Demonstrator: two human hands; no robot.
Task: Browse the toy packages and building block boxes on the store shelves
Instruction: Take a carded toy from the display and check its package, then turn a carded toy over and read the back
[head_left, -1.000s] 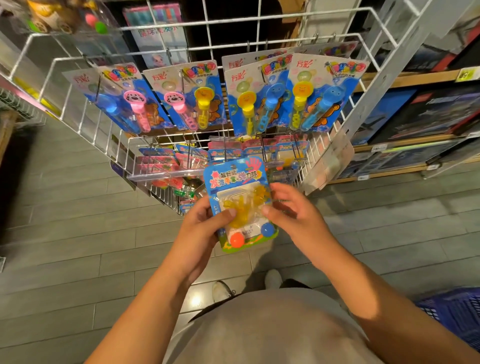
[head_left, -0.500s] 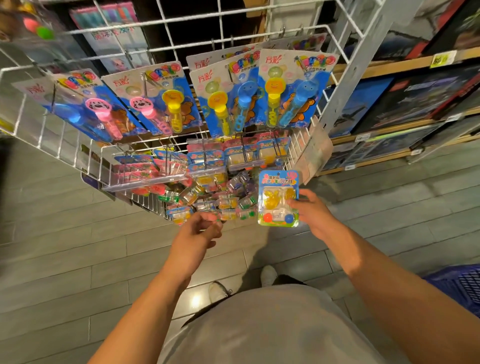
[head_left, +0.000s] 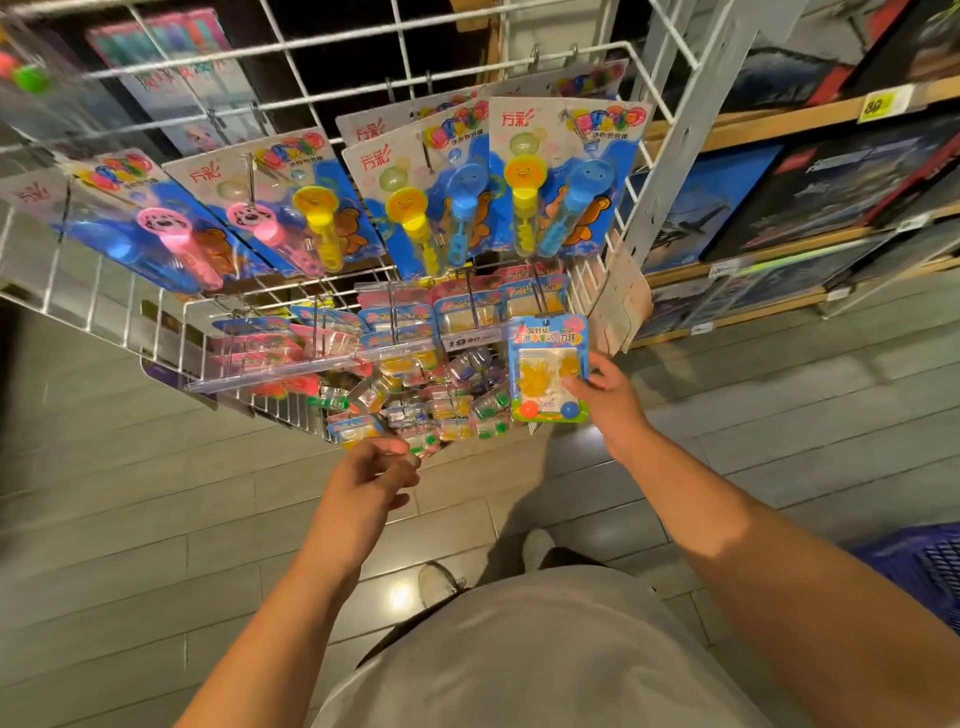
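Note:
My right hand pinches the right edge of a blue blister toy package with yellow shapes and an orange and a blue ball, held up at the lower hooks of the white wire rack. My left hand hovers below the rack with fingers loosely curled, holding nothing. Just above it hang small packs. Bubble-wand packages hang in a row on the upper hooks. Similar sticky-toy packs hang beside the held one.
Wooden shelves at the right hold large dark building block boxes with yellow price tags. A blue shopping basket stands at the lower right. Grey plank floor lies under the rack, with my shoes below.
My left hand let go of the blue package and dropped below the rack. My right hand carried the package up and right to the lower hooks.

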